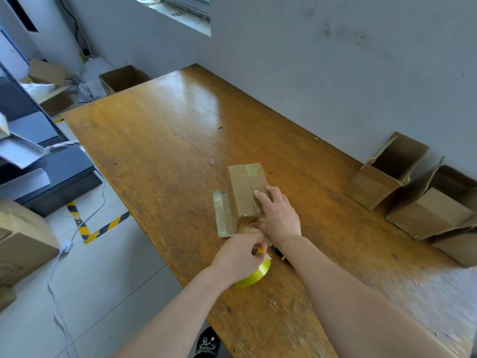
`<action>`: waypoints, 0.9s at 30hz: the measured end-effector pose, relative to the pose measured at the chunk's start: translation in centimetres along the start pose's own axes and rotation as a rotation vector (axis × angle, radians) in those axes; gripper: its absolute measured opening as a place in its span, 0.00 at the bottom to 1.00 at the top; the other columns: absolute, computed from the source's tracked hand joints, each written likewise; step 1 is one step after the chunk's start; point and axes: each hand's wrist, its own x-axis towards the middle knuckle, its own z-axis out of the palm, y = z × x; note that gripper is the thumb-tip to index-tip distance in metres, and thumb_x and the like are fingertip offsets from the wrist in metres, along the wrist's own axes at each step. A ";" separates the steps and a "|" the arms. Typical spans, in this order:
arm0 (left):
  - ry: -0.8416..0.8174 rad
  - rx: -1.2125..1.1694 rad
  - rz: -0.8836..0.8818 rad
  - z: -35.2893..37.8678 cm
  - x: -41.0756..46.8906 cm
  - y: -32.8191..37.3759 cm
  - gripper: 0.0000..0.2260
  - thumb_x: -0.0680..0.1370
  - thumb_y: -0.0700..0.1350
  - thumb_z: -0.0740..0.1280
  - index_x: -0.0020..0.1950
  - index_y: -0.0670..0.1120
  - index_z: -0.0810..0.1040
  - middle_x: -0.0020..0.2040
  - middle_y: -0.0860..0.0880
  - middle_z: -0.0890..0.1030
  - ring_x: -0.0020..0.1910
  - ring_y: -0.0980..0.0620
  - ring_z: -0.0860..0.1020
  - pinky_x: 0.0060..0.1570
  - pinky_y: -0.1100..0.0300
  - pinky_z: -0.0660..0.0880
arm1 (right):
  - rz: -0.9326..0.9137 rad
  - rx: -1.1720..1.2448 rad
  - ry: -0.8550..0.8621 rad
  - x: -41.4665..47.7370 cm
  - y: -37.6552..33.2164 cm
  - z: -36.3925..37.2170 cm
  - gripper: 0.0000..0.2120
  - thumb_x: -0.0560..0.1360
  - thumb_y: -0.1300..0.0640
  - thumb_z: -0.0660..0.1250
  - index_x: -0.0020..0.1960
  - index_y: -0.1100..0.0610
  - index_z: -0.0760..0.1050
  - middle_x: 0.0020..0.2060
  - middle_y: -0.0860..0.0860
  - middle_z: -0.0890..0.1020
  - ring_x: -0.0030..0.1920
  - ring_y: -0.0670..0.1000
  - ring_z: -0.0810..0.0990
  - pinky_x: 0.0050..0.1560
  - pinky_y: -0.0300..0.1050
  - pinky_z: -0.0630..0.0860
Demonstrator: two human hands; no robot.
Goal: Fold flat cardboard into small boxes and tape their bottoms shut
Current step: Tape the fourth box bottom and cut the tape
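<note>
A small cardboard box [242, 192] lies bottom-up on the wooden table [160, 140], with clear tape running along its centre seam. My right hand [277, 215] rests flat on the near end of the box, fingers spread over the seam. My left hand [238, 255] grips a yellow tape roll [254, 276] just in front of the box, near the table's left edge. A strip of tape seems to run from the roll up to the box, but the hands hide it. One side flap [223, 215], covered in old tape, sticks out to the left.
Three folded open boxes [382, 177] [433, 210] [459, 246] stand along the wall at the right. An open carton [121, 78] sits off the table's far end. Cartons [23, 241], a cable and dark shelving [51, 171] crowd the floor at the left. A shoe [206, 343] shows below.
</note>
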 end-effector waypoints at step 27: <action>0.568 0.477 0.209 -1.2 2.5 -1.2 0.24 0.71 0.47 0.70 0.66 0.47 0.69 0.64 0.43 0.70 0.64 0.43 0.70 0.59 0.48 0.70 | -0.014 0.139 -0.060 -0.7 0.9 0.8 0.37 0.77 0.57 0.67 0.77 0.40 0.51 0.67 0.52 0.69 0.61 0.55 0.74 0.57 0.49 0.75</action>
